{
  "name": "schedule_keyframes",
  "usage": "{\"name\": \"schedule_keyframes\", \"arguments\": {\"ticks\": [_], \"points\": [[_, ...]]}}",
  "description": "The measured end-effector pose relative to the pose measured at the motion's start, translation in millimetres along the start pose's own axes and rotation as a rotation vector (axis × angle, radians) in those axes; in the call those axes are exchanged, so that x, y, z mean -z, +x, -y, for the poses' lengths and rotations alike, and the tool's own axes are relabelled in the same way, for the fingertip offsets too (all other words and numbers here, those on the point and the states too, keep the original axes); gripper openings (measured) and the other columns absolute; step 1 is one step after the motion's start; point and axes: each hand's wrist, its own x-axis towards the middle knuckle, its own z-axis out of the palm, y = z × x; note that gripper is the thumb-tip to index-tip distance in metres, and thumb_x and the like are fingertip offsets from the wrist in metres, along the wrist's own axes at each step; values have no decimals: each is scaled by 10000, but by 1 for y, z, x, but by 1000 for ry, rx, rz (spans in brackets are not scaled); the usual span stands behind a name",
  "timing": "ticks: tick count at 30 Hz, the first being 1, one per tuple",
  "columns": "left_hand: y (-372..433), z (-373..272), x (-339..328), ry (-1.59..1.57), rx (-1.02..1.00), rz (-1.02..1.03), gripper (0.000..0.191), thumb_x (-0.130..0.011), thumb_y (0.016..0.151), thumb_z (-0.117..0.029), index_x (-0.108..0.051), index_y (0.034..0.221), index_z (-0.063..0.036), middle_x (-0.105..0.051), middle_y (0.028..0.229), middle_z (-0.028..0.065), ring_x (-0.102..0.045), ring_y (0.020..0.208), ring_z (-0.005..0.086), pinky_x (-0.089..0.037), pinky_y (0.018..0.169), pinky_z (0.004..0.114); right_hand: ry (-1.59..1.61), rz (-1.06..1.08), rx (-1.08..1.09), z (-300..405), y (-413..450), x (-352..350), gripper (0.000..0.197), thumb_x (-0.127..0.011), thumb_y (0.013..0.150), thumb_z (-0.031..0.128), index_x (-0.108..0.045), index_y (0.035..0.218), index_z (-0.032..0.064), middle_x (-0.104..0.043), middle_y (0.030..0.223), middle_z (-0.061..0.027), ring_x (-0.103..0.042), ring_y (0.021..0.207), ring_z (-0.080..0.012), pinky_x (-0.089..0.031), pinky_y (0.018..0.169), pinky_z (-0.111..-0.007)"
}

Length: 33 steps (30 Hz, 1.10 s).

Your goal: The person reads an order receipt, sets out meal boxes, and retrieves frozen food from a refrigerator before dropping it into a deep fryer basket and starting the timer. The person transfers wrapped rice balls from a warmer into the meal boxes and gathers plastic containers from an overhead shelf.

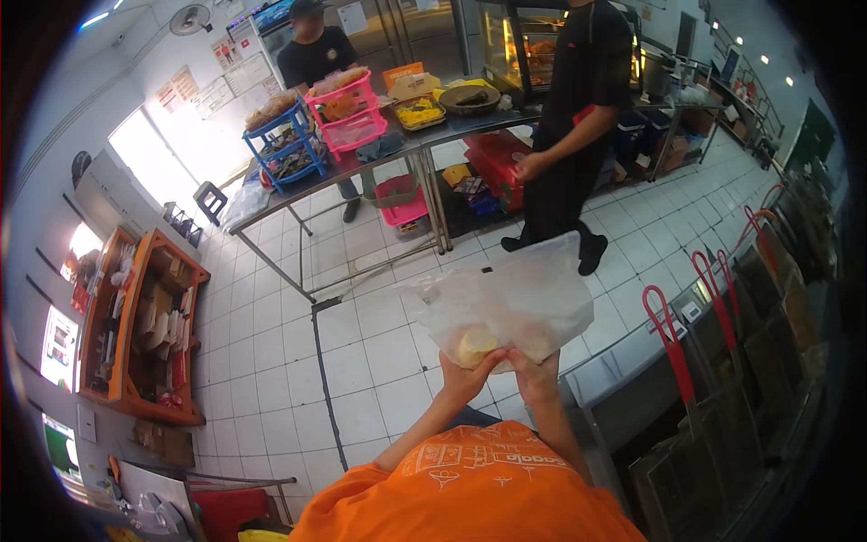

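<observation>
Both my hands grip a translucent white plastic bag (521,291) in front of my orange shirt. My left hand (467,376) holds its lower left edge, and my right hand (538,376) holds the lower right, with the thumbs nearly meeting in the middle. A pale yellow, rounded item (476,344) shows through the plastic beside my left thumb; what it is I cannot tell. Another pale lump (532,342) is dimly visible near my right fingers. The bag fans out away from me above the tiled floor.
Fryer baskets with red handles (670,345) stand at my right. Ahead is a steel table (399,150) with a pink rack (345,112), a blue rack (284,146) and a tray of yellow food (420,110). One person (576,101) stands before it, another (315,51) behind. An orange shelf (145,325) is left.
</observation>
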Motion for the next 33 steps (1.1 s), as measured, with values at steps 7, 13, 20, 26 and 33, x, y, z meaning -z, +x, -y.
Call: {"name": "schedule_keyframes", "arguments": {"ticks": [7,13,20,26,33], "points": [[5,-31,21,4,-65,-64,324,-742,791,-152,-587,1019,18,-669,891,72,-634,813,146,-521,728,291,74,148,-56,-34,1,19,561,-669,759,-3,-421,1261,-5,-519,1253,-146,-539,1132,-247,-449,933,-398],[5,-35,55,67,-122,-226,294,-733,806,-234,-631,958,-4,-676,828,69,-617,725,121,-497,645,262,71,314,-101,-35,18,40,825,-581,819,556,-276,1439,104,-328,1462,-80,-306,1337,-268,-242,1099,-455],[4,-29,128,86,-74,-341,276,-704,832,-246,-620,942,-7,-638,774,35,-574,663,87,-472,598,246,285,232,-373,-76,70,-6,942,-685,738,537,-241,1438,90,-317,1460,-54,-324,1320,-274,-303,1062,-461],[23,-22,199,-40,215,-372,332,-689,844,-284,-589,1042,-36,-614,840,5,-569,717,74,-473,640,233,62,820,-469,-132,115,-53,1002,-800,614,309,-267,1437,103,-538,1167,-66,-535,1043,-204,-436,905,-359],[30,-21,304,1,98,-613,358,-659,868,-325,-578,1066,-39,-607,855,-9,-564,709,55,-462,604,206,616,1001,-960,-239,138,-176,762,-695,499,89,-402,1201,49,-531,902,-61,-507,748,-175,-381,627,-259]]}}
